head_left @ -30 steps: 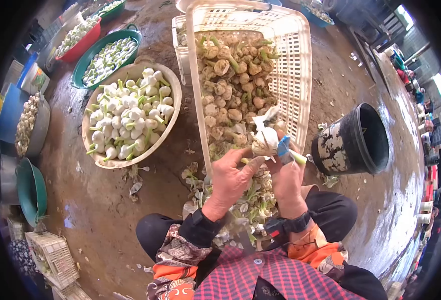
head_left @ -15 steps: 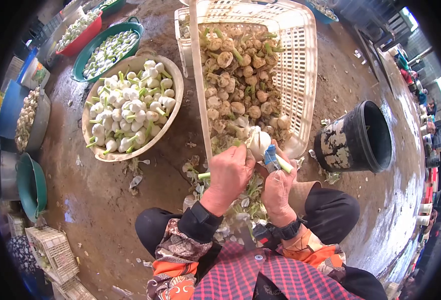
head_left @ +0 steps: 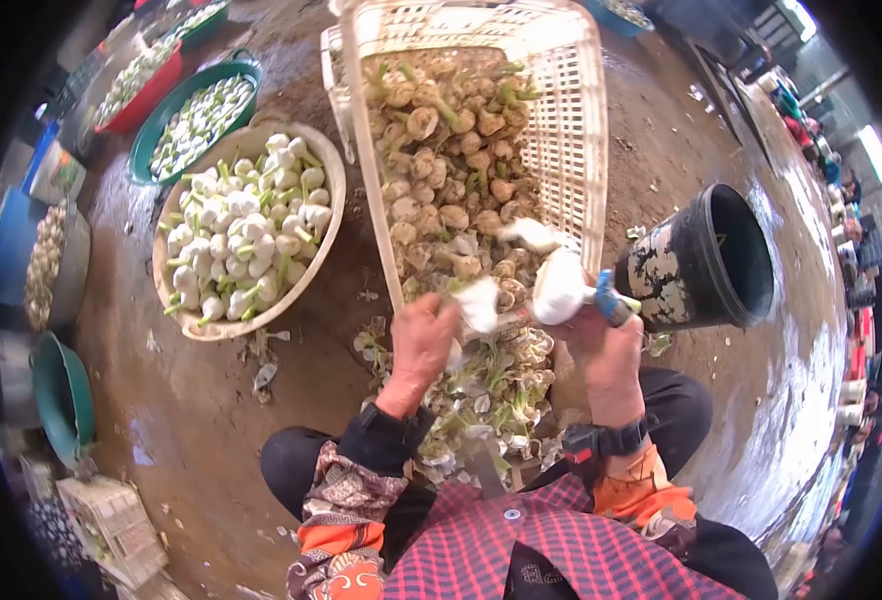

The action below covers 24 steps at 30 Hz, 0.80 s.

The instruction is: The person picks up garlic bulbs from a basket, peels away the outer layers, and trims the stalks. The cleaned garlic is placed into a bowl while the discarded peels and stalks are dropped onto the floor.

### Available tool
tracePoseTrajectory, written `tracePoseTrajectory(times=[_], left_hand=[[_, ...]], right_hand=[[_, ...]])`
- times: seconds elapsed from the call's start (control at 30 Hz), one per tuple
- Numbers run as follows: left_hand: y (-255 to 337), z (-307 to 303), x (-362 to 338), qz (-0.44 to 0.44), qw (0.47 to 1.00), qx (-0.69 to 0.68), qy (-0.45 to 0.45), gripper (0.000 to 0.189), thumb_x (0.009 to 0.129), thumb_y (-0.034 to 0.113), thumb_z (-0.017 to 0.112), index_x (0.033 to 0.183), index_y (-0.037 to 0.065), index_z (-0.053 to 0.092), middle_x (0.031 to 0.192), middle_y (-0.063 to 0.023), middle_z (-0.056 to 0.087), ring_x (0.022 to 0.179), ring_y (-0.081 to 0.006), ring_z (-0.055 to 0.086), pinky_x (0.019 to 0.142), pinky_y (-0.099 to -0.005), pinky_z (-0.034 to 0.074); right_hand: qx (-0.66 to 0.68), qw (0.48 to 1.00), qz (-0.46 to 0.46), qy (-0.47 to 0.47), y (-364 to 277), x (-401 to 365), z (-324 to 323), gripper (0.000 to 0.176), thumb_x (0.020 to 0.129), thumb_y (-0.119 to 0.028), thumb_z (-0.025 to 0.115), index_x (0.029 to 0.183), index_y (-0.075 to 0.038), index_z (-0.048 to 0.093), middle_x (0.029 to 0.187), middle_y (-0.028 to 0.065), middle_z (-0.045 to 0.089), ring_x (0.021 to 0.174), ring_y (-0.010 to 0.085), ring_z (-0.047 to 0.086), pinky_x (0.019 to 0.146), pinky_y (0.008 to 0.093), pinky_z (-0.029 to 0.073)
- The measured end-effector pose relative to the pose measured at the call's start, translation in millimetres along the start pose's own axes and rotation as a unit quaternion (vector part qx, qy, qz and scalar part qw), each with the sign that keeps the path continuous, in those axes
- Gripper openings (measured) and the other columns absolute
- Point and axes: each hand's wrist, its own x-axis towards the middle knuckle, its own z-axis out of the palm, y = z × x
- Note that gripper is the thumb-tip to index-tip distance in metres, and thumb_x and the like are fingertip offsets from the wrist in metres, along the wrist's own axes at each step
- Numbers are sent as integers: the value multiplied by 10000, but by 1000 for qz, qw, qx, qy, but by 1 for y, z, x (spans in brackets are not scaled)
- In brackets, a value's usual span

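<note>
Pinched in my left hand (head_left: 423, 345) is a white piece of garlic skin (head_left: 478, 303), blurred by motion. My right hand (head_left: 606, 355) is closed around a peeled white garlic bulb (head_left: 559, 288), its cut stem pointing right. Something wrapped in blue (head_left: 606, 294) shows at that hand's thumb. Both hands are over the near end of a white plastic crate (head_left: 601, 130), which holds dirty, unpeeled garlic bulbs (head_left: 441, 165). Another white scrap (head_left: 536, 235) is blurred above the bulb. Below the hands lies a heap of peelings (head_left: 491, 390).
A round tub (head_left: 333, 215) of cleaned garlic stands left of the crate. Behind it are a green basin (head_left: 141, 160) and a red basin (head_left: 166, 85) with more garlic. To the right, a black bucket (head_left: 661, 280) leans toward me. Stacked crates (head_left: 111, 525) sit at lower left.
My hands have moved apart, the right one carrying the garlic bulb rightward and the left one pulling skin away to the left. The view has shifted slightly, so the crate appears further left.
</note>
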Motion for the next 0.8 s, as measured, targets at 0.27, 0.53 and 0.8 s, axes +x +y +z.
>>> tracePoseTrajectory(times=[0.27, 0.53, 0.8], left_hand=[[16, 11, -20, 148, 975, -160, -51, 516, 858, 288, 605, 1272, 10, 472, 1220, -184, 511, 1025, -267, 568, 862, -329, 455], [15, 19, -18, 252, 963, -68, -62, 365, 904, 323, 568, 1027, -20, 595, 789, -94, 601, 721, -177, 562, 607, -330, 443], [0, 23, -19, 69, 964, -211, -148, 263, 891, 198, 585, 729, -10, 576, 583, -16, 543, 539, -78, 517, 489, -249, 409]], right_hand=[[13, 997, -41, -64, 20, 17, -25, 503, 890, -322, 510, 1172, 94, 512, 1164, 205, 569, 1025, 292, 595, 884, 412, 487], [-89, 985, -147, 3, 42, 13, 18, 309, 915, -215, 435, 982, 51, 577, 963, 163, 637, 855, 246, 640, 768, 347, 531], [-1, 991, -114, 73, 64, 46, 6, 237, 902, -216, 490, 945, 6, 562, 912, 172, 639, 822, 288, 638, 718, 402, 537]])
